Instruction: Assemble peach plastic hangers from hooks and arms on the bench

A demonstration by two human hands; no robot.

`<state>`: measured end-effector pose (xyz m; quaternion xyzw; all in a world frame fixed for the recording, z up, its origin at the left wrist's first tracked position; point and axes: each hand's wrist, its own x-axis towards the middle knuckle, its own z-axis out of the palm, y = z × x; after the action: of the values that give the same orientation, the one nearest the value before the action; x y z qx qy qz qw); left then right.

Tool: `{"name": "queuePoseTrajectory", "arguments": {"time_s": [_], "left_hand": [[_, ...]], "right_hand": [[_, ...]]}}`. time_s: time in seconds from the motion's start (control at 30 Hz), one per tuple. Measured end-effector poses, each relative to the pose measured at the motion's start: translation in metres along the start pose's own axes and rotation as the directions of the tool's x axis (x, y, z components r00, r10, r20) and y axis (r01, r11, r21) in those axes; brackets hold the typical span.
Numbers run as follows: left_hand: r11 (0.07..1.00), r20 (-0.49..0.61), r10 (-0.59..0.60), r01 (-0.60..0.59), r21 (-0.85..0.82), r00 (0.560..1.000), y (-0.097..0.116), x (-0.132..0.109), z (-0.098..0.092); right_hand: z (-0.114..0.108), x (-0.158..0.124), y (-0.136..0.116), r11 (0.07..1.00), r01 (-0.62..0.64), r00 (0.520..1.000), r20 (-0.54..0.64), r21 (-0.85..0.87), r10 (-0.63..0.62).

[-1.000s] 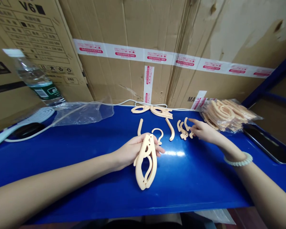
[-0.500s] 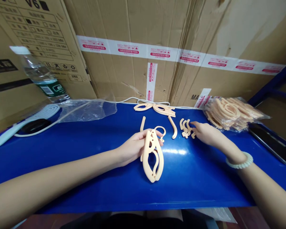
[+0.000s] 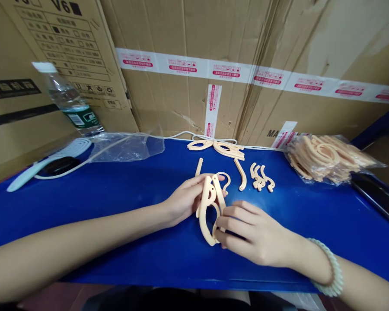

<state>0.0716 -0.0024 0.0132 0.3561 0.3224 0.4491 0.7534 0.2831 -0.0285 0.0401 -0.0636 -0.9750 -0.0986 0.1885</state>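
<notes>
My left hand (image 3: 184, 199) grips the upper end of a folded peach plastic hanger (image 3: 208, 206) that stands on edge over the blue table (image 3: 123, 194). Closed around the hanger's lower right side, my right hand (image 3: 248, 231) wears a pale bead bracelet at the wrist. Just beyond the hanger lie a loose peach hook (image 3: 226, 181), a straight peach piece (image 3: 199, 166), a curved peach arm (image 3: 241, 173) and a small cluster of peach hooks (image 3: 261, 178).
A clear bag of peach hanger parts (image 3: 327, 157) lies at the right, with a dark flat device (image 3: 376, 194) beside it. More peach pieces (image 3: 218, 148), a white cable, an empty plastic bag (image 3: 126, 147), a water bottle (image 3: 69, 103) and cardboard boxes line the back.
My right hand left the cluster of small hooks and came back to take hold of the hanger's lower side. The hanger has swung more upright in my left hand.
</notes>
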Motion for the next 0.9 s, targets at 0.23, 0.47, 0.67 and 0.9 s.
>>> {"name": "queuePoseTrajectory", "arguments": {"time_s": [0.23,0.47,0.67,0.9], "left_hand": [[0.954,0.102,0.125,-0.147,0.261,0.987,-0.007,-0.008,0.005],[0.824,0.092,0.256,-0.267,0.5,0.962,-0.014,-0.015,0.001],[0.834,0.028,0.285,-0.262,0.485,0.958,-0.016,-0.018,0.002],[0.899,-0.027,0.273,-0.245,0.363,0.962,-0.014,-0.021,0.008]], "right_hand": [[0.008,-0.005,0.006,0.981,-0.083,0.996,-0.049,-0.174,0.076],[0.014,-0.006,0.009,0.939,-0.199,0.98,-0.063,-0.281,0.189],[0.017,-0.007,0.01,0.92,-0.28,0.958,-0.023,-0.273,0.285],[0.011,-0.005,0.008,0.937,-0.242,0.97,-0.081,-0.253,0.229]]}}
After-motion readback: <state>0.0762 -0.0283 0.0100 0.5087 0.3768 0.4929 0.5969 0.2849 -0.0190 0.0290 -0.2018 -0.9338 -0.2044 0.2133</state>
